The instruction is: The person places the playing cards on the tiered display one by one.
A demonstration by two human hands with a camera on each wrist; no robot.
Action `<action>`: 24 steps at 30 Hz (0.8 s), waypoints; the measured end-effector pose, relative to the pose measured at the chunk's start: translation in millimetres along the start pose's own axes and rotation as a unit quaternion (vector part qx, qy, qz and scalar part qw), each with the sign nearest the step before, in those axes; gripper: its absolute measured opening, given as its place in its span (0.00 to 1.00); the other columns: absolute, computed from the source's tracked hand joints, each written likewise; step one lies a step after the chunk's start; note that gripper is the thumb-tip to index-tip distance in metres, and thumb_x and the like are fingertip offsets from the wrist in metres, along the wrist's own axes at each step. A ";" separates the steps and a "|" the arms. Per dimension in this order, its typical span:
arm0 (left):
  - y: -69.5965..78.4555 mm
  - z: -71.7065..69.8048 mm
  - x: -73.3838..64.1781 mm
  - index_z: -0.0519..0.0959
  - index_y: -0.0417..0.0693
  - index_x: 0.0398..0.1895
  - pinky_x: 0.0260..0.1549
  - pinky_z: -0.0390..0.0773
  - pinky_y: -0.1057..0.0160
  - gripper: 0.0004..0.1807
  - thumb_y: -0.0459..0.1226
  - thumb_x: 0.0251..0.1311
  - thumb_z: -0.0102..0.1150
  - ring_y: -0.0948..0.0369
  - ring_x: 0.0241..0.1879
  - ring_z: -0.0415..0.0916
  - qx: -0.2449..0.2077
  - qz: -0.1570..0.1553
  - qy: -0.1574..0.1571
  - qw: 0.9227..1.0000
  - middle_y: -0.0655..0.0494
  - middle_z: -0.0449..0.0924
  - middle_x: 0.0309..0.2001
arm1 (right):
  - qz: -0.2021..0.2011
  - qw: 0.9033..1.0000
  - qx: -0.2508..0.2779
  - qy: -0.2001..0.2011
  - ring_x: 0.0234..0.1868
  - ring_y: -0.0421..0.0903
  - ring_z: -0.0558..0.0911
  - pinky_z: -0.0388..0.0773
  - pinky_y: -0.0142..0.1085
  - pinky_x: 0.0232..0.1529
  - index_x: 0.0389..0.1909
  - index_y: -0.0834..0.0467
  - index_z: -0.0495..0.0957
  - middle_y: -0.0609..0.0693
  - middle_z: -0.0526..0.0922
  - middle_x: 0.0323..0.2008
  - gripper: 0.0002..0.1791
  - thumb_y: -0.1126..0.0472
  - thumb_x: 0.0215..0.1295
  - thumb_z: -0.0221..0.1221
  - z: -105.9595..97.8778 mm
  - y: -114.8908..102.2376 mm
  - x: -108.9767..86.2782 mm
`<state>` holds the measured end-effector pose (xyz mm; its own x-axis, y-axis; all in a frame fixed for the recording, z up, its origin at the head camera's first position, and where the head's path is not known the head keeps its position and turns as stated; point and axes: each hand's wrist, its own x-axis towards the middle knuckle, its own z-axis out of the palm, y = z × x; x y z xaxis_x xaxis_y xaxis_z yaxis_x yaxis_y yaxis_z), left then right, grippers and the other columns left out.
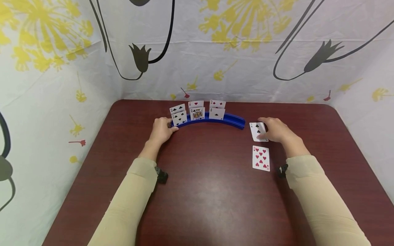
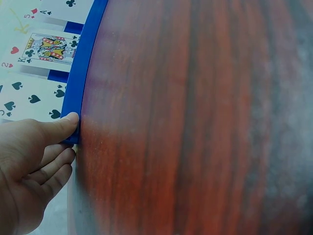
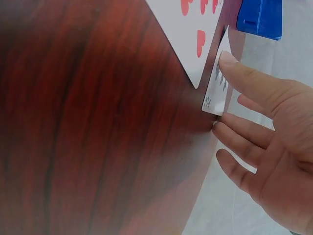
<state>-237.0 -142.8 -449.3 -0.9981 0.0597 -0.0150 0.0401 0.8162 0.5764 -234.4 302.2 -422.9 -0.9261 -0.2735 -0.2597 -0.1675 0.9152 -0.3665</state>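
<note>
My left hand point(image 1: 161, 131) grips the left end of a curved blue card holder point(image 1: 232, 121), thumb on its near wall in the left wrist view. Standing in the holder are playing cards in overlapping pairs, among them a king of clubs point(image 2: 49, 49), an ace of clubs point(image 1: 217, 113) and a spade card point(image 2: 34, 98). To the right of the holder, my right hand point(image 1: 277, 129) pinches a three of clubs point(image 1: 256, 129), thumb on its face and fingers at its edge. An eight of hearts point(image 1: 261, 158) lies face up on the table just nearer to me.
The dark reddish wooden table point(image 1: 209, 191) ends at a white patterned cloth point(image 1: 191, 68) behind the holder, and similar cloth hangs at both sides. A small dark device point(image 1: 161, 175) is strapped at the left wrist, another point(image 1: 282, 171) at the right.
</note>
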 end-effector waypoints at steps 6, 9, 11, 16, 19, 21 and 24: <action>-0.4 -0.1 0.4 0.77 0.32 0.62 0.58 0.78 0.49 0.29 0.41 0.63 0.70 0.45 0.60 0.76 0.001 -0.004 -0.003 1.000 0.35 0.80 0.58 | -0.023 0.999 0.006 0.044 0.50 0.66 0.75 0.74 0.61 0.51 0.64 0.71 0.72 0.71 0.72 0.54 0.34 0.65 0.57 0.72 0.2 0.2 -1.5; -0.6 -0.2 0.5 0.77 0.32 0.63 0.58 0.77 0.49 0.29 0.41 0.63 0.70 0.45 0.61 0.75 -0.002 -0.007 -0.005 1.000 0.35 0.79 0.58 | -0.041 0.996 0.002 0.073 0.48 0.67 0.77 0.74 0.60 0.50 0.58 0.74 0.75 0.72 0.75 0.50 0.27 0.67 0.59 0.69 -1.1 1.4 -1.3; -0.7 -0.3 0.4 0.77 0.33 0.63 0.58 0.78 0.49 0.29 0.41 0.63 0.70 0.45 0.61 0.75 -0.002 -0.006 -0.005 1.000 0.35 0.79 0.58 | -0.050 0.995 -0.003 0.083 0.48 0.67 0.77 0.74 0.61 0.50 0.54 0.75 0.77 0.73 0.77 0.49 0.23 0.67 0.61 0.68 -3.1 2.4 -1.5; -0.9 -0.3 0.3 0.78 0.33 0.62 0.56 0.79 0.49 0.29 0.41 0.63 0.70 0.46 0.58 0.78 -0.001 -0.003 -0.003 1.000 0.36 0.81 0.56 | -0.064 0.991 -0.003 0.116 0.41 0.64 0.81 0.77 0.59 0.44 0.50 0.74 0.79 0.71 0.83 0.43 0.17 0.66 0.66 0.64 -7.1 2.4 -4.8; -0.8 -0.1 0.5 0.78 0.32 0.62 0.56 0.79 0.50 0.29 0.41 0.63 0.71 0.46 0.57 0.78 0.002 -0.002 -0.004 1.000 0.36 0.81 0.55 | -0.080 0.985 0.001 0.155 0.38 0.64 0.83 0.78 0.58 0.41 0.46 0.73 0.80 0.69 0.85 0.38 0.12 0.67 0.67 0.62 -8.5 2.9 -7.2; -0.7 -0.2 0.5 0.78 0.32 0.62 0.56 0.79 0.49 0.29 0.41 0.63 0.71 0.46 0.58 0.77 0.004 -0.001 -0.005 1.000 0.36 0.81 0.55 | -0.091 0.979 0.006 0.180 0.37 0.64 0.83 0.78 0.58 0.40 0.43 0.72 0.81 0.68 0.85 0.36 0.09 0.68 0.67 0.62 -10.1 3.3 -8.2; -0.2 -0.9 0.2 0.78 0.33 0.62 0.57 0.78 0.49 0.28 0.41 0.63 0.71 0.45 0.59 0.76 0.004 -0.001 -0.005 1.000 0.35 0.81 0.56 | -0.110 0.970 0.014 0.216 0.32 0.61 0.83 0.78 0.56 0.36 0.39 0.70 0.83 0.64 0.86 0.31 0.07 0.68 0.67 0.63 -13.5 1.9 -9.7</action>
<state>-237.3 -143.4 -448.7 -0.9977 0.0633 -0.0246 0.0380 0.8209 0.5698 -230.3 310.6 -409.0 -0.9252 -0.3064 0.2238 -0.3736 0.8390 -0.3957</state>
